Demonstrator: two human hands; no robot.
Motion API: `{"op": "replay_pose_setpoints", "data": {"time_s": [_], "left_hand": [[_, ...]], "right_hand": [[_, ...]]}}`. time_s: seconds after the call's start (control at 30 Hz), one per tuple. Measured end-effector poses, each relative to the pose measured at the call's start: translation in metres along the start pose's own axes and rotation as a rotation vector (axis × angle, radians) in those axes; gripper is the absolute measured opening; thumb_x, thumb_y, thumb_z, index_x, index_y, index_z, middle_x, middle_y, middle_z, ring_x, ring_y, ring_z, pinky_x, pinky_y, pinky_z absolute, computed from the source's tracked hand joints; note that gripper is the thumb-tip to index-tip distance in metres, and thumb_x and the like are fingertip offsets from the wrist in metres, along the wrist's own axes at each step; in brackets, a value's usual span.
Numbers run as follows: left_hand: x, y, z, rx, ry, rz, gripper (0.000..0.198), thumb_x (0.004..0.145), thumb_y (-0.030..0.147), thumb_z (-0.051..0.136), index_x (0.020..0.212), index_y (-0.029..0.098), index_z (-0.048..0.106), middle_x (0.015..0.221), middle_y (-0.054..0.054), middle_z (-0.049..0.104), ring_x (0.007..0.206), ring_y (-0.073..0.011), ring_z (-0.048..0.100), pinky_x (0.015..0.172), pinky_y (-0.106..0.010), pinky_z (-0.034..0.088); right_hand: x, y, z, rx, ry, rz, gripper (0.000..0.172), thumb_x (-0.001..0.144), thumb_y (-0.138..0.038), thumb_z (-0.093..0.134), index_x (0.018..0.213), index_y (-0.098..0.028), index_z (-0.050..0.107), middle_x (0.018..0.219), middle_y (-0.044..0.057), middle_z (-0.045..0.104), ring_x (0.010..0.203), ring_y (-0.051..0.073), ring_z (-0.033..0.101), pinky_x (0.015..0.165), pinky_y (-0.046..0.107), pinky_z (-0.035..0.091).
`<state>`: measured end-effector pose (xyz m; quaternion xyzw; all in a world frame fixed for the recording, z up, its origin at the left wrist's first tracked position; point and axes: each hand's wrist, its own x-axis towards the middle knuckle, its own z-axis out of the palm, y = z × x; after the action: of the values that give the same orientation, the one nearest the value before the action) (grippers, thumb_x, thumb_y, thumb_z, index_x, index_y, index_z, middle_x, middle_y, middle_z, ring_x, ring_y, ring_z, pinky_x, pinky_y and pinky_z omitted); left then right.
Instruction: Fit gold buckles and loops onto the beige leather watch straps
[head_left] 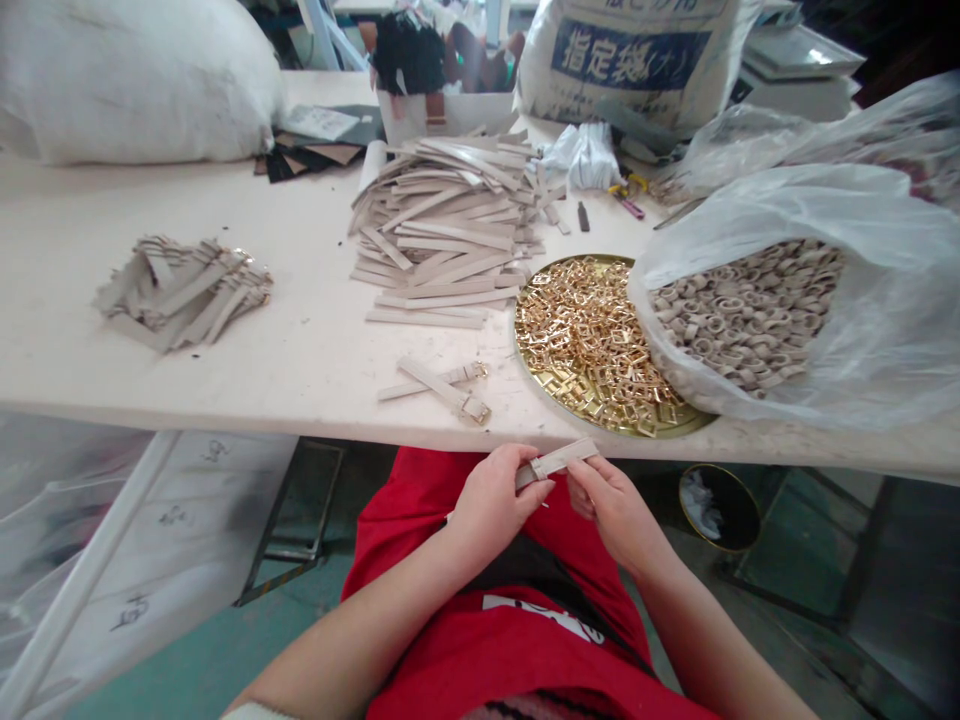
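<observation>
Both my hands are below the table's front edge, over my lap. My left hand [491, 505] pinches one end of a beige strap [559, 460] and my right hand [611, 505] grips the same strap a little further along. On the table just above lie two finished straps with gold buckles [446, 385]. A round gold tray [675, 425] filled with gold buckles [592, 335] sits right of them. A pile of plain beige straps [446, 225] lies behind.
A clear plastic bag of beige loops [750, 310] lies at the right, overlapping the tray. A smaller heap of buckled straps [184, 290] is at the left. White sacks [127, 80] and a printed bag [637, 55] stand at the back. A dark bin [720, 505] sits under the table.
</observation>
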<state>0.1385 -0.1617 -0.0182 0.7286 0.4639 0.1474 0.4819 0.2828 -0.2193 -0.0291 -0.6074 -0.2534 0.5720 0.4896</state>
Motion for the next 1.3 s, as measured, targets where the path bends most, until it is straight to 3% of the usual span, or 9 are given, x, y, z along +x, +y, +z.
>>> {"op": "replay_pose_setpoints", "data": {"time_s": [0.2,0.4,0.57,0.77,0.93,1.3], "left_hand": [[-0.003,0.004,0.002,0.002,-0.017,-0.030,0.025,0.073,0.028,0.060,0.094,0.016,0.056,0.094,-0.007,0.062,0.087,-0.0208,0.056,0.079,-0.032,0.042],[-0.002,-0.004,0.015,-0.389,-0.120,-0.096,0.025,0.076,0.030,0.058,0.094,0.015,0.052,0.087,-0.005,0.063,0.075,-0.0151,0.057,0.066,-0.026,0.044],[0.001,-0.014,0.025,-0.580,-0.129,-0.169,0.025,0.075,0.033,0.058,0.089,0.013,0.052,0.082,-0.006,0.062,0.071,-0.0137,0.056,0.063,-0.024,0.043],[0.000,-0.014,0.025,-0.530,-0.108,-0.151,0.021,0.075,0.030,0.058,0.088,0.015,0.053,0.079,-0.003,0.061,0.068,-0.0116,0.055,0.061,-0.022,0.043],[-0.001,-0.010,0.024,-0.507,-0.102,-0.154,0.019,0.076,0.030,0.057,0.085,0.015,0.052,0.076,-0.002,0.061,0.066,-0.0114,0.055,0.059,-0.022,0.043],[0.001,-0.010,0.027,-0.659,-0.120,-0.258,0.022,0.073,0.029,0.060,0.084,0.014,0.049,0.077,-0.005,0.062,0.069,-0.0132,0.058,0.063,-0.024,0.044]], "right_hand": [[0.005,0.013,-0.006,-0.039,0.002,0.003,0.035,0.083,-0.046,0.045,0.058,-0.021,0.040,0.050,-0.006,0.032,0.045,0.011,0.025,0.044,0.027,0.020],[0.011,0.010,-0.005,0.050,-0.001,0.024,0.033,0.080,-0.045,0.050,0.060,-0.022,0.040,0.051,-0.006,0.032,0.045,0.010,0.025,0.044,0.026,0.018],[0.012,0.007,-0.002,0.074,-0.002,0.041,0.033,0.079,-0.045,0.051,0.060,-0.021,0.040,0.050,-0.007,0.032,0.044,0.010,0.024,0.044,0.026,0.016],[0.013,0.009,0.000,0.060,0.019,0.046,0.033,0.078,-0.044,0.053,0.058,-0.020,0.040,0.048,-0.007,0.032,0.044,0.009,0.024,0.043,0.025,0.017],[0.012,0.005,0.005,0.082,0.004,0.126,0.018,0.069,-0.032,0.060,0.066,-0.019,0.047,0.048,-0.009,0.035,0.042,0.007,0.023,0.042,0.023,0.014],[0.008,0.010,0.000,0.137,-0.054,0.108,0.011,0.071,-0.023,0.053,0.064,-0.019,0.046,0.048,-0.008,0.032,0.044,0.007,0.024,0.042,0.024,0.016]]}}
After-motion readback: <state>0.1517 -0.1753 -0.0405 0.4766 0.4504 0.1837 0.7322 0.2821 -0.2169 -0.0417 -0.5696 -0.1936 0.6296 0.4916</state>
